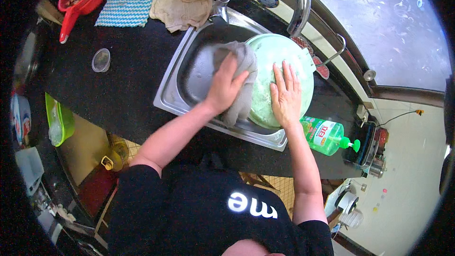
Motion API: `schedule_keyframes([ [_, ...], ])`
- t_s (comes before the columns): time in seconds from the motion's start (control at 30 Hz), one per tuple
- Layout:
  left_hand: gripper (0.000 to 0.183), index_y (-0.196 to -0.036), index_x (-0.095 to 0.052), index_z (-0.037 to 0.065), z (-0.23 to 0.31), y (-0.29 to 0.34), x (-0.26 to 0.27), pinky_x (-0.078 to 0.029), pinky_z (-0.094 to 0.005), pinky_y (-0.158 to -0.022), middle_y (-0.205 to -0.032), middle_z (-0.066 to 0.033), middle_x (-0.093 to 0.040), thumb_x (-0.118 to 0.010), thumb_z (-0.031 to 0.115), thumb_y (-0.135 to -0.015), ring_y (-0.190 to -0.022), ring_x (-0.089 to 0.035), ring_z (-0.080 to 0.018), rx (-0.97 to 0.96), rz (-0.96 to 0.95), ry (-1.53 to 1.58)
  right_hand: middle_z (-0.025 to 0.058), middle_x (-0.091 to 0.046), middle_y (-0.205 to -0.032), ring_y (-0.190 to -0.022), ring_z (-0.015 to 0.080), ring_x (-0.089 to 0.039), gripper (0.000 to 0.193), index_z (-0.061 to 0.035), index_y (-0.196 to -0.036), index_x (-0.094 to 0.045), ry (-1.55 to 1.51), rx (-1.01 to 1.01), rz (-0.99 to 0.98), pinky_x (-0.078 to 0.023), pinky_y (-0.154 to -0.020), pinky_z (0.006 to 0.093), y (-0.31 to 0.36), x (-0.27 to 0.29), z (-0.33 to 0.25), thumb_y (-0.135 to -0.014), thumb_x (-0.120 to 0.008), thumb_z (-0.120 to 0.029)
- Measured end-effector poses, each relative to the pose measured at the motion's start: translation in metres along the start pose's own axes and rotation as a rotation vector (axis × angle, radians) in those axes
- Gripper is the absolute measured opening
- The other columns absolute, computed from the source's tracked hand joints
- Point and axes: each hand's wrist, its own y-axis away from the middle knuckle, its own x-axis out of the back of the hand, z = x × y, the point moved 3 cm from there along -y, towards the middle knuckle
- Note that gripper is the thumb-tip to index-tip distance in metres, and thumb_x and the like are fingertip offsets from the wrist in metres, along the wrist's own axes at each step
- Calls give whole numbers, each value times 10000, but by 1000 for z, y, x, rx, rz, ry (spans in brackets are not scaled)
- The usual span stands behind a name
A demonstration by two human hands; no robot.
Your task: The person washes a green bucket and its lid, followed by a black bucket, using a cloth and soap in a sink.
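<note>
1. Left hand (223, 89): fingers grasping a bunched grey cloth (244, 64), fingertips partly hidden by it; some blur there.
2. Right hand (287, 104): fingers straight, slightly spread, palm down flat on a pale green basin (265, 54); not clenched.
3. Basin sits tilted over the right part of the metal sink (195, 73); cloth against its left edge.
4. Faucet (299, 7) arches above the basin's far side.
5. Green pump bottle (327, 135) just right of the sink, near the right forearm.
6. Black bench (135, 61), left of sink: beige cloth (179, 7) beside sink corner, touching blue-white striped cloth (127, 2); red strainer (70, 19) farther left; small clear tub (101, 60) nearer the person.
</note>
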Motion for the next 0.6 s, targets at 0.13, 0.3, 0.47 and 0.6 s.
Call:
schedule_keyframes([
  [0.13,534,-1195,-454,-55,2,-89,2,-370,-376,-942,-1197,-248,-502,-564,329,-840,-1119,-478,-370,197,-288,-94,71,-273,-1429,-1312,275,-254,485,-206,-1370,-330,-1,20,49,-214,-1064,422,-6,3,-4,-902,-432,-284],
  [0.3,514,-1200,-436,-30,-8,-69,-1,-401,-370,-883,-1124,-248,-537,-561,318,-843,-1068,-510,-370,402,-120,-54,75,-279,-1428,-1312,266,-263,471,-214,-1367,-334,7,-49,42,-202,-1072,421,-2,4,-6,-910,-413,-295],
  [0.47,489,-1317,-300,-19,5,34,4,-405,-353,-867,-1103,-212,-538,-481,168,-903,-1005,-541,-271,368,158,142,78,-266,-1437,-1321,245,-255,463,-221,-1367,-334,-4,-98,64,-178,-1080,424,-2,0,-10,-916,-403,-303],
  [0.6,413,-1272,-346,-33,5,49,6,-313,-327,-976,-1250,-142,-438,-437,173,-925,-1134,-417,-207,435,194,497,87,-240,-1449,-1333,263,-228,482,-222,-1360,-349,-40,-231,89,-146,-1076,470,5,-2,-16,-901,-435,-339],
])
